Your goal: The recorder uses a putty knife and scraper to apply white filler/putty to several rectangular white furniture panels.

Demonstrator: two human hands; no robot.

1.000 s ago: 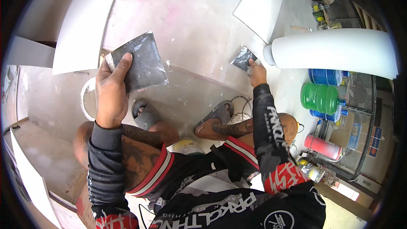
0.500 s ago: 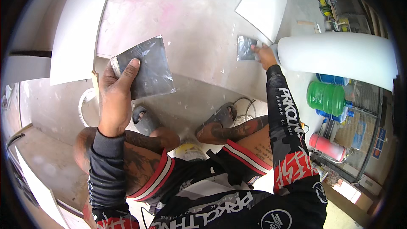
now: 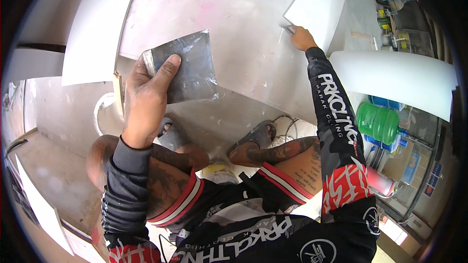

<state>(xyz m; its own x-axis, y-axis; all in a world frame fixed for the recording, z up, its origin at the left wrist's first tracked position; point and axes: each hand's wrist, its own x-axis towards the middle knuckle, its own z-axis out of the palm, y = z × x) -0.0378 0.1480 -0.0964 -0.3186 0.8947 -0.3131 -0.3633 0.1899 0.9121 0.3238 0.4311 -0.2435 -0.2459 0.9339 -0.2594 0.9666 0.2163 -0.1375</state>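
Note:
My left hand (image 3: 145, 98) grips a flat, dark square plate (image 3: 192, 65) by its left edge. The thumb lies across its top face, which has whitish smears. Out to the right, my right hand (image 3: 303, 39) is closed on a small, thin, flat scraper (image 3: 291, 29), seen nearly edge-on over the large grey work surface (image 3: 234, 29). A white panel (image 3: 319, 9) lies just beyond it, and the scraper is close to the panel's near corner. Whether the scraper touches the panel or the surface, I cannot tell.
A long white panel (image 3: 95, 24) stands at the left, and a curved white piece (image 3: 390, 80) juts in at the right. Beside that are a green water jug (image 3: 378, 117) and a red cylinder (image 3: 380, 182) by a mesh rack (image 3: 419, 126). My legs and sandals are below the surface.
My right hand has moved away from me along the surface to the white panel's corner, and its scraper has turned edge-on. The plate in my left hand has shifted slightly up and right.

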